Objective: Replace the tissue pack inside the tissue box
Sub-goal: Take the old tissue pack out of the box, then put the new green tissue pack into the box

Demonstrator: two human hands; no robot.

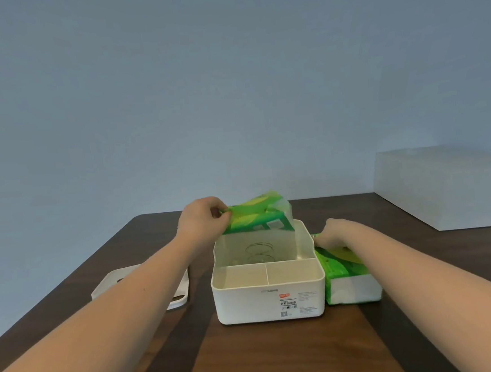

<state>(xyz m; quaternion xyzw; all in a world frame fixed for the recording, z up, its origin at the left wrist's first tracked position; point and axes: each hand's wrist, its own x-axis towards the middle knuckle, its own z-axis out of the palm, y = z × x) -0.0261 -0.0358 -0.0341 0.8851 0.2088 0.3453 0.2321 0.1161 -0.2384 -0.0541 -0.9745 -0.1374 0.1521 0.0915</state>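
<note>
A white plastic tissue box (269, 301) stands open in the middle of the table, its lid off. Its rear compartment shows a wire spring (259, 250), and two small front compartments hold nothing. My left hand (203, 221) grips the left end of a thin green tissue pack (260, 215), held tilted above the box's back edge. To the right of the box lies a fuller green tissue pack (348, 274) flat on the table. My right hand (331, 233) rests on that pack's far end, against the box's right wall; its fingers are hidden.
The box's white lid (176, 297) lies on the table at the left, partly under my left forearm. A large white block (444, 187) sits at the back right corner. The dark wooden table (281, 356) ends close behind the box, before a plain wall.
</note>
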